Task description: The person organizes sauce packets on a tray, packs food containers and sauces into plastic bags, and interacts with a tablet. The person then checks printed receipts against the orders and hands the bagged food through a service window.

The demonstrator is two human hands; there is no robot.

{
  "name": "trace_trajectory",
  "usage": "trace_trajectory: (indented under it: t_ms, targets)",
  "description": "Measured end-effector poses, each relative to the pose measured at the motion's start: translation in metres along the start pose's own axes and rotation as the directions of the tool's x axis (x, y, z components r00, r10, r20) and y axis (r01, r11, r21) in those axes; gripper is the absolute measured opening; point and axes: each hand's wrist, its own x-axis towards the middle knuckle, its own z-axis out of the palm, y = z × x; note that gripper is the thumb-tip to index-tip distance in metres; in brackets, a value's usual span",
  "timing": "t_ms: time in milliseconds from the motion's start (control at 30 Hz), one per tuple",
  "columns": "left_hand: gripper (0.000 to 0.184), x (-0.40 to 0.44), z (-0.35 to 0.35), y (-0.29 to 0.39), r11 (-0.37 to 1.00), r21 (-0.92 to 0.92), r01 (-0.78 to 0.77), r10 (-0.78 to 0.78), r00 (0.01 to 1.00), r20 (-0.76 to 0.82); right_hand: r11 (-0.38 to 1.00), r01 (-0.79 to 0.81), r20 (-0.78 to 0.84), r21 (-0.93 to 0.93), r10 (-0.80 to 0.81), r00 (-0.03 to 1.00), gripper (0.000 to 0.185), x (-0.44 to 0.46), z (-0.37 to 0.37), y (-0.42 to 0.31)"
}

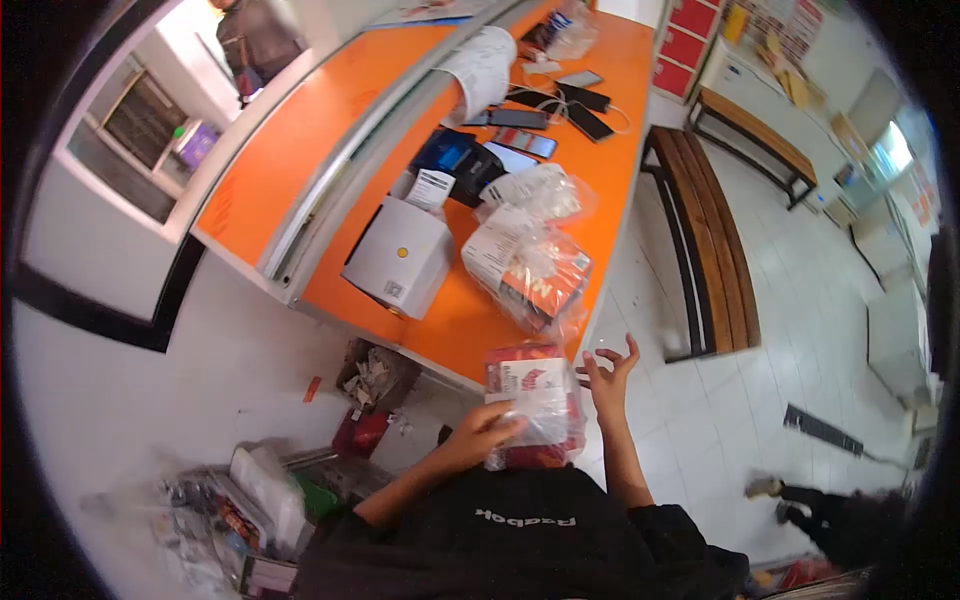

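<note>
My left hand (485,432) grips the left side of a red package in clear plastic (540,395), with a white printed label on its front. The package is held close to my chest, by the near end of the orange counter. To its right, my right hand (608,385) is raised with fingers apart and holds nothing. Just beyond, on the counter, lies a plastic-wrapped parcel (545,275) with an orange printed face and white paper. Farther left stands a white box (402,255) with a yellow dot.
Several phones (585,110) and cables lie toward the far end of the orange counter (610,60). Wooden benches (705,240) stand to the right. Below left are a carton of scraps (375,375) and a pile of packaging (240,510). Another person (830,515) is at lower right.
</note>
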Motion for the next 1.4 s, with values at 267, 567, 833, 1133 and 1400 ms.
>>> trace_trajectory:
  t_ms: [267,567,833,1133,1400]
  targets:
    - [0.012,0.028,0.003,0.028,0.939,-0.255,-0.229,0.039,0.812,-0.583,0.84,0.511,-0.028,0.182,-0.515,0.857,0.065,0.105,0.027,-0.09]
    - [0.022,0.06,-0.02,0.018,0.837,-0.292,-0.463,0.145,0.702,-0.698,0.594,0.674,0.12,0.44,-0.782,0.612,0.068,0.231,0.143,-0.19]
    - [0.03,0.057,-0.059,0.017,0.917,0.269,0.294,-0.01,0.692,-0.722,0.521,0.785,0.145,0.335,-0.852,0.504,0.074,0.33,0.248,-0.244]
    - [0.031,0.08,-0.052,0.037,0.323,0.859,0.397,0.43,0.747,-0.507,0.592,0.646,0.217,0.482,-0.795,0.566,0.087,0.354,0.287,-0.238]
    - [0.017,0.098,-0.054,0.032,0.385,0.807,0.447,0.342,0.743,-0.575,0.628,0.515,0.298,0.583,-0.755,0.584,0.094,0.357,0.284,-0.248]
